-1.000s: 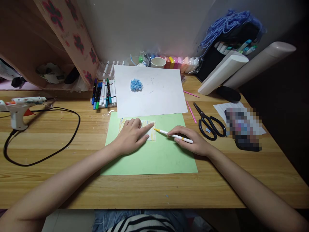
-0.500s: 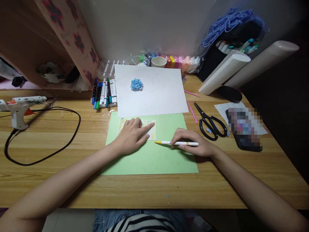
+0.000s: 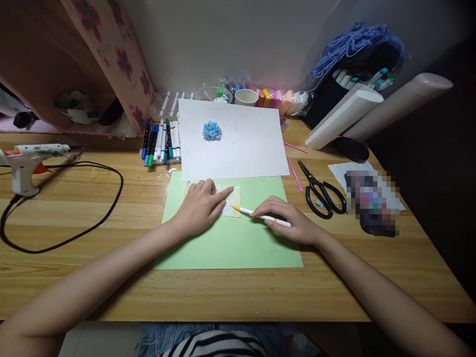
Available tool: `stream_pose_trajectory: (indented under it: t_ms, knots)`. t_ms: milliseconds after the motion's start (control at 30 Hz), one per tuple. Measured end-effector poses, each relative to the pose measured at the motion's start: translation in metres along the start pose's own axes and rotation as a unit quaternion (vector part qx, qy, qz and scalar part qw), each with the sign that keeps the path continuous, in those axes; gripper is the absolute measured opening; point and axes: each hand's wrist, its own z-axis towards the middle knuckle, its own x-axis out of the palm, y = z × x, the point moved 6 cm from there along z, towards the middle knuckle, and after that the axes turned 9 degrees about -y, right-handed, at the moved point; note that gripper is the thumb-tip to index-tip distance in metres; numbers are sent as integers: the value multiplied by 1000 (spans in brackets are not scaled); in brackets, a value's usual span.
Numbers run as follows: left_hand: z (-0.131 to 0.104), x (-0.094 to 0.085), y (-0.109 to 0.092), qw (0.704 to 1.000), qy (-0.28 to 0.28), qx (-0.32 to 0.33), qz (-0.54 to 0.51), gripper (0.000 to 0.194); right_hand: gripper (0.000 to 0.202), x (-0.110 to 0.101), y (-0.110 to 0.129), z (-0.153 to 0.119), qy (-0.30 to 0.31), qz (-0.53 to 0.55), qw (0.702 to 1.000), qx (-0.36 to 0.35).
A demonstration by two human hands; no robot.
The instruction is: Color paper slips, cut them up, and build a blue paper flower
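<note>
My right hand [image 3: 284, 218] is closed around a white marker with a yellow tip [image 3: 266, 216]. The marker slants to the left, its tip at the right part of a small piece of paper [image 3: 235, 208] streaked with yellow and flecked with blue. Across the left part of that paper lies my left hand [image 3: 199, 204], index finger and thumb stretched out and apart, the other fingers bent. It presses the paper down and hides much of it. A green sheet [image 3: 230, 248] lies beneath both.
Behind is a white sheet [image 3: 253, 144] with a heap of blue shreds [image 3: 211, 131]. Markers [image 3: 159, 141] lie to its left. Black-handled scissors [image 3: 323, 191], pink sticks [image 3: 295, 174] and a pixelated phone-like object [image 3: 374, 203] are on the right. A glue gun [image 3: 28, 166] with its cord lies at left.
My right hand has moved left, bringing the marker's tip from the paper's lower right corner in onto the paper. My left hand has stayed nearly in place.
</note>
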Motion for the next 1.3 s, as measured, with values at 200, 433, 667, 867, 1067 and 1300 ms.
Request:
stream_pose_trajectory:
  t_ms: [200,433,667,867,1067,1300]
  knots:
    - [0,0,1,1000,1,-2,2,42,22,-1,2,-4,42,61,997,-23]
    - [0,0,1,1000,0,-4,-2,42,25,-5,-8,0,-49,-4,998,49]
    - [0,1,1,1000,-2,-6,-3,42,23,-1,4,-3,26,28,999,-30]
    - [0,1,0,1000,-1,-3,-3,41,21,-6,-5,-3,-38,60,997,35]
    - [0,1,1,1000,-1,-4,-9,41,27,3,-1,3,-45,-14,998,38]
    - [0,1,1,1000,0,-5,-4,42,23,8,8,-2,55,51,997,-27]
